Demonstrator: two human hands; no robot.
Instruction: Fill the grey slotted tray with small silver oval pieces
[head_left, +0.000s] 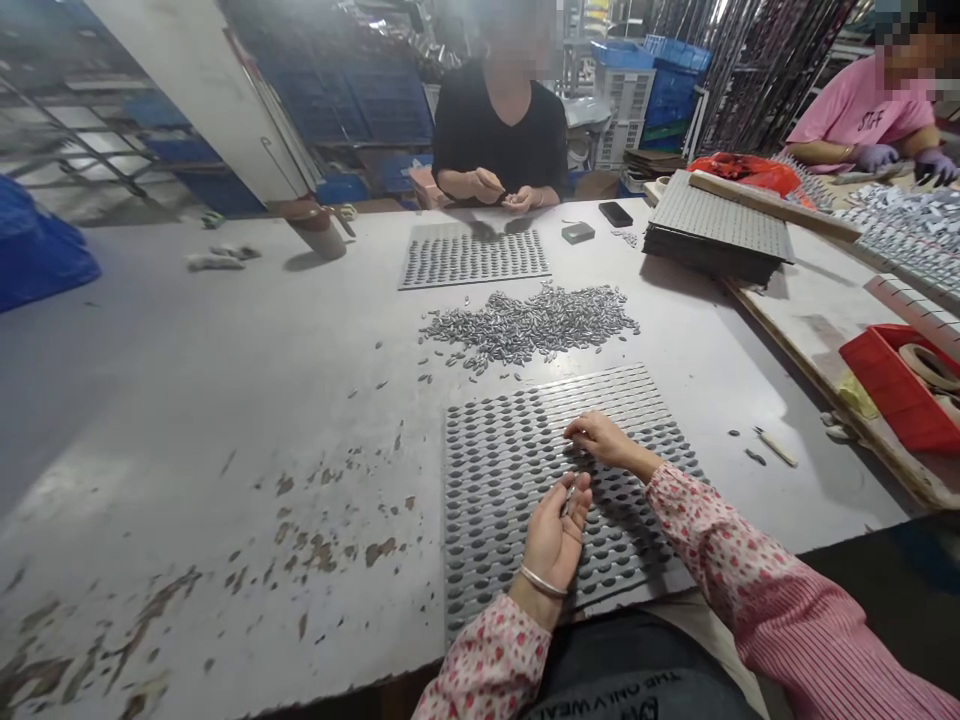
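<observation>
A grey board [487,500] with rows of dark oval pieces lies on the table before me; part of its upper right shows bare ridges. My left hand [559,530], with a bangle at the wrist, is cupped palm up over the board, its fingers curled around small grey pieces. Just beyond it, my right hand [600,440] is palm down at the board's surface, thumb and fingertips pinched together; what they hold is too small to make out. Behind the board lies a heap of small grey oval pieces [532,325].
Across the table [225,400], a person in black sits behind another board [476,260]. A brown cup [319,230], a phone [615,214] and a stack of boards [712,225] stand farther back. At right are a red bin [896,385] and a gloved person in pink.
</observation>
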